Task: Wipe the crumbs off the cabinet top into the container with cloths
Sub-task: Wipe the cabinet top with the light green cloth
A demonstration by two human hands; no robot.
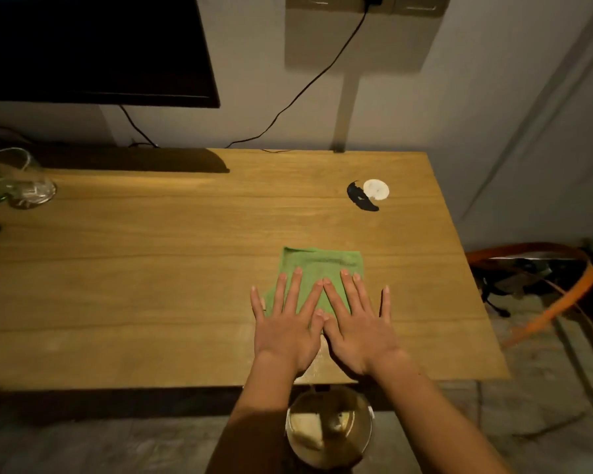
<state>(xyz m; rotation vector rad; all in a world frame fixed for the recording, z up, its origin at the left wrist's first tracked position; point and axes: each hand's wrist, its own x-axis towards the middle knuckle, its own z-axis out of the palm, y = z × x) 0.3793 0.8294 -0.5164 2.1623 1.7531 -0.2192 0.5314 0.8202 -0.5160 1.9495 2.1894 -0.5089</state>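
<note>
Green cloth [319, 268] lay flat on cabinet top [151, 268]; left hand [285, 326] and right hand [360, 326] pressed it, fingers straight, likely set for a pull toward container [329, 429] at 6 o'clock, below the edge.

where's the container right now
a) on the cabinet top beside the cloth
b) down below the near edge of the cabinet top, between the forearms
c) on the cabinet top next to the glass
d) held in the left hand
b: the container sits below the near edge of the cabinet top, between the forearms, while the left hand and right hand lie flat on the green cloth.
</note>
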